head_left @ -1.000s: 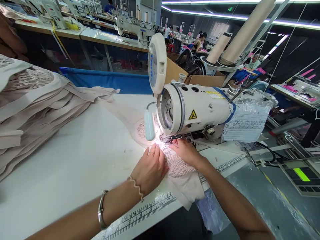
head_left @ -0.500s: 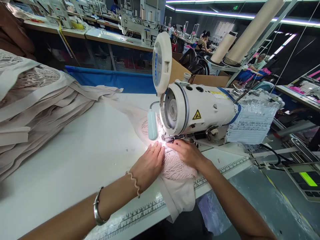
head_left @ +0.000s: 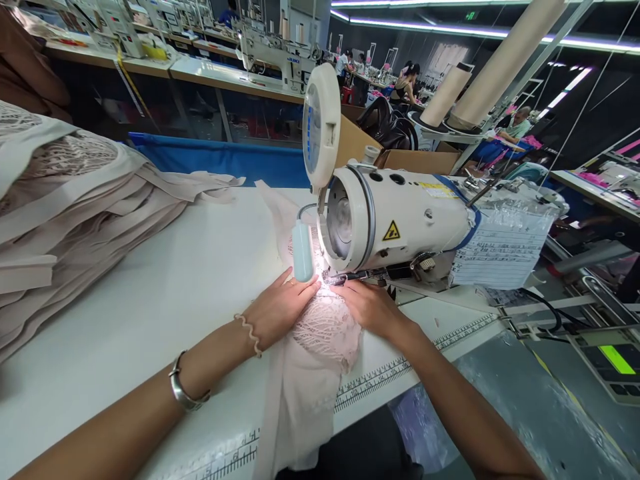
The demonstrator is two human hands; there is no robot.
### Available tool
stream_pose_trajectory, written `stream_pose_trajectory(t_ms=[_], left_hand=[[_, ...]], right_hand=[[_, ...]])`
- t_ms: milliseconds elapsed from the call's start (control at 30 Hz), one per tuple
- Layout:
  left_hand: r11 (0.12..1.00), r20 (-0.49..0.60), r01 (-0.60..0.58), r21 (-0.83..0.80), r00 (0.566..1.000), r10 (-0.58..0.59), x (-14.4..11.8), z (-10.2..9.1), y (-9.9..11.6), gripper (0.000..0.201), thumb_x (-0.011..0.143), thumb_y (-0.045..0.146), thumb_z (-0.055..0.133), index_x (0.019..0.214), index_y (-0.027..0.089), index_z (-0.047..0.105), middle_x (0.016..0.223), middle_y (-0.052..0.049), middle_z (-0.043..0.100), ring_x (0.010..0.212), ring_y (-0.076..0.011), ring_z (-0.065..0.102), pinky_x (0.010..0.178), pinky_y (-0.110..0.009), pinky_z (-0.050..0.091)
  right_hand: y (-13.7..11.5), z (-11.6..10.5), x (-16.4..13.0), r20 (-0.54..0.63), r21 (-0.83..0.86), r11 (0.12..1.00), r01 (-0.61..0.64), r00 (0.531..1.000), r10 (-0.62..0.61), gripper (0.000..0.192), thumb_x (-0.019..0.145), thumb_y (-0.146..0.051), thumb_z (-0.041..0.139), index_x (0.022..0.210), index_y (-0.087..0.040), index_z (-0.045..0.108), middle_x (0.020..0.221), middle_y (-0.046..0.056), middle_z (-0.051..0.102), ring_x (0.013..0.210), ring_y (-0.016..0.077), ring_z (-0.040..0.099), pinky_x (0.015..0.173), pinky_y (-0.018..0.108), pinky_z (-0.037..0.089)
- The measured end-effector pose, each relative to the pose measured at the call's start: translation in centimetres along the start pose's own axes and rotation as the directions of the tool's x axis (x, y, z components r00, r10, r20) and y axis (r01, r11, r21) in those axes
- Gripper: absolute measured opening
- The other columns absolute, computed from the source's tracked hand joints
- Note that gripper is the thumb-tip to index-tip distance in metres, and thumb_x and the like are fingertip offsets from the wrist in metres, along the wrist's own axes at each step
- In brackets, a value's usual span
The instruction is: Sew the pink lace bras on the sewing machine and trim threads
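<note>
Mid-seam: left hand [head_left: 277, 310] and right hand [head_left: 367, 305], fingers flat, press pale pink lace fabric [head_left: 325, 330] under white sewing machine [head_left: 395, 220]. Next move needs even feed toward the needle.

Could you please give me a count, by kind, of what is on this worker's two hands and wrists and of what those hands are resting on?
Hands: 2, left hand and right hand
Metal bangle: 1
Coiled wrist band: 1
Finger ring: 1
Pale pink lace piece under both hands: 1
Total: 6
</note>
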State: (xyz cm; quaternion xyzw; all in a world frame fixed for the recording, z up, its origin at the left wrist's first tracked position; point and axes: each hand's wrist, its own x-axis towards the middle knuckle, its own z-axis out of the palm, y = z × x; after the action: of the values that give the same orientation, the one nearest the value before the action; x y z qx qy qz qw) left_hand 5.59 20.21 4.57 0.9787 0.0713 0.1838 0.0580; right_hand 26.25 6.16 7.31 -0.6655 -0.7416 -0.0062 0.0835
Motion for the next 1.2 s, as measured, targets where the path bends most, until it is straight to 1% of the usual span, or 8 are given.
stream_pose_trajectory(t_ms=[167, 300, 367, 467, 567, 733, 867, 1200], left_hand=[[0.999, -0.061, 0.048, 0.024, 0.997, -0.046, 0.6, -0.2, 1.9, 0.039, 0.092, 0.002, 0.037, 0.120, 0.014, 0.061, 0.124, -0.014, 0.067, 0.104, -0.0262, 0.065, 0.100, -0.048, 0.046], [0.979, -0.114, 0.101, -0.174, 0.986, -0.122, 0.6, -0.1, 5.3, 0.029, 0.093, 0.006, 0.040, 0.115, 0.014, 0.059, 0.115, -0.014, 0.065, 0.102, -0.0254, 0.062, 0.086, -0.043, 0.054], [0.972, -0.107, 0.095, -0.217, 0.987, -0.120, 0.6, -0.2, 5.9, 0.023, 0.094, 0.008, 0.043, 0.107, 0.014, 0.060, 0.114, -0.014, 0.065, 0.104, -0.0263, 0.060, 0.087, -0.044, 0.055], [0.972, -0.042, 0.039, -0.231, 0.998, -0.050, 0.5, -0.8, 5.2, 0.021, 0.099, 0.014, 0.041, 0.093, 0.017, 0.062, 0.115, -0.013, 0.066, 0.108, -0.0268, 0.059, 0.093, -0.046, 0.052], [0.969, 0.013, 0.054, -0.242, 0.999, -0.052, 0.5, -1.1, 4.4, 0.028, 0.100, 0.014, 0.037, 0.086, 0.018, 0.060, 0.100, -0.008, 0.068, 0.098, -0.0241, 0.061, 0.091, -0.044, 0.050], [0.974, -0.046, 0.027, -0.224, 0.998, -0.038, 0.5, -0.5, 4.1, 0.024, 0.100, 0.017, 0.040, 0.109, 0.015, 0.063, 0.104, -0.011, 0.066, 0.100, -0.0260, 0.057, 0.090, -0.043, 0.047], [0.972, -0.011, -0.032, -0.233, 0.999, 0.030, 0.7, -0.7, 3.1, 0.031, 0.104, 0.026, 0.038, 0.107, 0.017, 0.067, 0.105, -0.010, 0.066, 0.104, -0.0259, 0.057, 0.091, -0.042, 0.046], [0.950, 0.141, 0.088, -0.301, 0.989, -0.047, 1.5, -1.7, 0.6, 0.039, 0.107, 0.030, 0.031, 0.098, 0.016, 0.067, 0.106, -0.007, 0.068, 0.090, -0.0191, 0.061, 0.086, -0.035, 0.046]], right_hand=[[-0.4, 0.2, 0.0, -0.047, 0.018, 1.000, -0.002, 0.999, 0.003, 0.039, 0.096, -0.012, 0.040, 0.121, -0.022, 0.069, 0.100, 0.007, 0.070, 0.086, 0.0176, 0.065, 0.072, 0.026, 0.048], [-0.3, 0.3, -0.2, -0.080, 0.051, 0.999, 0.001, 0.997, 0.003, 0.036, 0.096, -0.015, 0.044, 0.122, -0.022, 0.068, 0.097, 0.006, 0.070, 0.085, 0.0183, 0.066, 0.073, 0.027, 0.049], [-0.2, 0.5, -0.4, -0.101, 0.094, 0.996, -0.005, 0.995, 0.015, 0.036, 0.096, -0.015, 0.045, 0.122, -0.022, 0.068, 0.096, 0.006, 0.070, 0.085, 0.0179, 0.066, 0.075, 0.026, 0.049], [0.2, 0.8, -0.8, -0.150, 0.165, 0.986, -0.011, 0.988, 0.036, 0.037, 0.094, -0.012, 0.043, 0.116, -0.021, 0.070, 0.094, 0.005, 0.069, 0.081, 0.0157, 0.065, 0.074, 0.025, 0.049], [0.5, 1.0, -1.1, -0.186, 0.148, 0.989, 0.009, 0.982, 0.019, 0.036, 0.092, -0.010, 0.042, 0.106, -0.020, 0.073, 0.090, 0.004, 0.068, 0.077, 0.0150, 0.063, 0.070, 0.024, 0.048], [0.2, 0.6, -0.9, -0.210, -0.030, 0.995, 0.093, 0.973, -0.097, 0.034, 0.093, -0.008, 0.041, 0.094, -0.019, 0.073, 0.101, 0.008, 0.071, 0.089, 0.0203, 0.062, 0.077, 0.031, 0.047], [0.0, 0.4, -0.6, -0.176, -0.035, 0.974, 0.225, 0.958, -0.228, 0.038, 0.094, -0.001, 0.037, 0.099, -0.018, 0.071, 0.120, 0.007, 0.072, 0.108, 0.0221, 0.059, 0.087, 0.036, 0.046], [0.4, 0.6, -0.6, -0.224, 0.011, 0.973, 0.229, 0.949, -0.220, 0.047, 0.092, 0.003, 0.036, 0.119, -0.018, 0.069, 0.122, 0.004, 0.073, 0.111, 0.0209, 0.061, 0.079, 0.034, 0.049]])
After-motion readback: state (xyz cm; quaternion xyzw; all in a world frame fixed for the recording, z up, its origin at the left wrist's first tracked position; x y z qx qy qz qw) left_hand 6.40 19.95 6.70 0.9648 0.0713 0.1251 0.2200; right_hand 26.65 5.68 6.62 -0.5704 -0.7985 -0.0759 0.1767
